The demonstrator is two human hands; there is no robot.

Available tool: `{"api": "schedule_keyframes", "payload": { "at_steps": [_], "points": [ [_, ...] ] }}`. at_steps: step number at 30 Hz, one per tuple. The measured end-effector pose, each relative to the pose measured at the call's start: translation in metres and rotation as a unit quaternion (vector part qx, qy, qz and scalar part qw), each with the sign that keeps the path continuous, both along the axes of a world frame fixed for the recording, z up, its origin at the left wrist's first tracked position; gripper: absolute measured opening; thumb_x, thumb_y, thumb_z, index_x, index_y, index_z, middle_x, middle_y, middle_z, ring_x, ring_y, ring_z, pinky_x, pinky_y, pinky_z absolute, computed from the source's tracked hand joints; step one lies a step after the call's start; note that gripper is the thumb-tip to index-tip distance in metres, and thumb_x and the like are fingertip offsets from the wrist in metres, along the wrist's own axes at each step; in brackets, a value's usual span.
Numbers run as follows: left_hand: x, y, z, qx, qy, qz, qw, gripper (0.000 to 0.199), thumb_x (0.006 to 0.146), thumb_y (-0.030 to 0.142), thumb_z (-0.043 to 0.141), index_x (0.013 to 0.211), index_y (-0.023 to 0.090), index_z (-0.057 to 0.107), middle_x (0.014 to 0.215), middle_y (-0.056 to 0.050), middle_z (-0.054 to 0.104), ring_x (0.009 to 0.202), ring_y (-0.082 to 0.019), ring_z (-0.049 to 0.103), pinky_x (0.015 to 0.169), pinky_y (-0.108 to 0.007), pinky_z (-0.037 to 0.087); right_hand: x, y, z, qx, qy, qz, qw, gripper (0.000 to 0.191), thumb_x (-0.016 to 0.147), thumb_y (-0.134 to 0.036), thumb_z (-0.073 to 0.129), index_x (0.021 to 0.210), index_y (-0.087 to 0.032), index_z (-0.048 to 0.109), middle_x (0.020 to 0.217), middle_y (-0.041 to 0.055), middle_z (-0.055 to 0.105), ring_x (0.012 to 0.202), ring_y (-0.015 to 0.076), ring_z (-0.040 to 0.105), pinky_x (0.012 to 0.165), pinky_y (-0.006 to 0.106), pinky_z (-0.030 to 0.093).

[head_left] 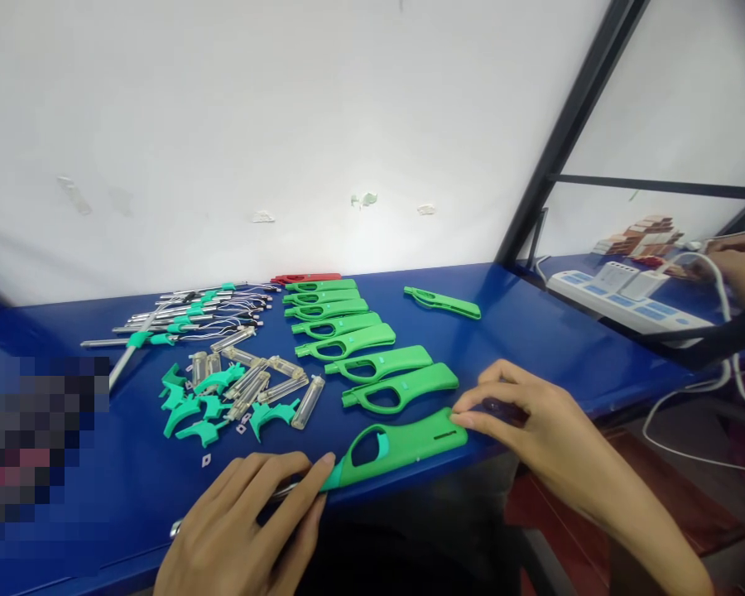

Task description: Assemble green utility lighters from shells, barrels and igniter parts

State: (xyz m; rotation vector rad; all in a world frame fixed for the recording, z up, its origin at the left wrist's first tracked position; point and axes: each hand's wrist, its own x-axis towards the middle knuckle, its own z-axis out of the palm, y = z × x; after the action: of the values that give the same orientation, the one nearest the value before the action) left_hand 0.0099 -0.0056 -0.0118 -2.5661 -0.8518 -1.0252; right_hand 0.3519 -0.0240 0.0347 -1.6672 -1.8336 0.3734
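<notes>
A green long-necked lighter (pixel 403 451) lies at the table's front edge, its handle to the right. Fingers of my left hand (pixel 254 513) close around its nozzle end; part of the metal tube shows between them. With thumb and fingertips together, my right hand (pixel 515 406) grips the far corner of the handle. Just behind lies a row of green lighter bodies (pixel 419 382) with finger loops. Left of them are teal triggers (pixel 202 432), clear fuel tanks (pixel 309 403) and small flat metal pieces (pixel 206 460) on the blue table (pixel 341 418).
Metal lighter tubes with wires (pixel 186 319) lie at the back left. A red lighter body (pixel 310 278) tops the row. A single green shell (pixel 444 303) lies back right. Beyond the black frame (pixel 552 157) are a power strip (pixel 627 305) and another person's hand (pixel 738 257).
</notes>
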Motion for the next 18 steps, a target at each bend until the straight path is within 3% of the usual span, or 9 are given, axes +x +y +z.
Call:
{"api": "schedule_keyframes", "payload": {
  "at_steps": [10, 18],
  "points": [
    [0.0020, -0.0006, 0.0026, -0.014, 0.003, -0.008, 1.000, 0.030, 0.108, 0.009, 0.057, 0.134, 0.016, 0.072, 0.109, -0.007, 0.070, 0.097, -0.017, 0.064, 0.089, -0.033, 0.047, -0.0048, 0.0086, -0.0029, 0.016, -0.002, 0.029, 0.999, 0.027, 0.103, -0.046, 0.066, 0.086, -0.029, 0.078, 0.096, 0.0035, 0.071, 0.081, 0.0217, 0.071, 0.073, 0.033, 0.055],
    [-0.0011, 0.0016, -0.0001, -0.013, 0.004, 0.005, 1.000, 0.033, 0.108, 0.010, 0.058, 0.139, 0.017, 0.069, 0.109, -0.006, 0.071, 0.095, -0.018, 0.065, 0.088, -0.033, 0.048, -0.0103, 0.0098, -0.0059, 0.063, 0.013, 0.001, 0.998, 0.024, 0.103, -0.044, 0.066, 0.088, -0.028, 0.077, 0.099, 0.0040, 0.070, 0.085, 0.0221, 0.071, 0.074, 0.033, 0.055]
  ]
}}
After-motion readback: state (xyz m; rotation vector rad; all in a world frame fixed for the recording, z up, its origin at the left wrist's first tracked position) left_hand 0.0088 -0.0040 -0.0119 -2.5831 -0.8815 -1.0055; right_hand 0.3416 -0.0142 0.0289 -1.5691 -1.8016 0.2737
